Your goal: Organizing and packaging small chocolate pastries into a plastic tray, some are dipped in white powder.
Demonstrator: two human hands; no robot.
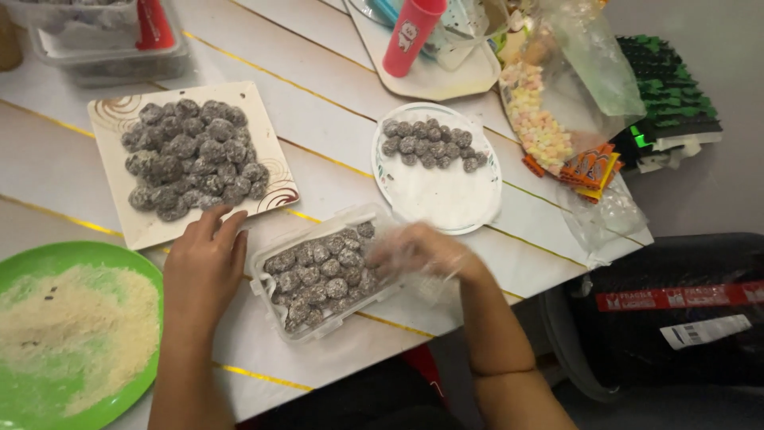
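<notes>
Head view, looking down on a white table [334, 103] with thin gold lines.

Clear tub [322, 275] sits at the near centre, between the 2 hands, packed with dark sugar-dusted balls [318, 275] in close rows. It lies slantwise to the table edge, likely so both hands can reach it at once.

Left hand [204, 267] rests palm-down just beside the tub's left end, fingers together and loosely extended, fingertips touching or nearly touching the corner of the square plate [119, 111]. It holds nothing; it looks placed to steady the tub, though contact with the tub wall is unclear.

Right hand [418, 251] wears a thin clear glove and is blurred. It sits at the tub's right end, over the rim, fingers curled toward the balls. Cannot tell whether the fingers are pinched on a ball or merely touching them.

Around:
- Square plate, far left of the tub, heaped with the same balls.
- Round plate [446, 199], just beyond the right hand, with 1 small cluster of balls at its far rim and white powder over the rest.
- Green plate [48, 263], near left, spread with pale crumbs.
- Red cup [412, 33] on a tray at the far edge.
- Clear bag [541, 119] of pastel sweets at far right, beside orange packets [590, 169].

Supply plates ring the tub within arm's reach.
</notes>
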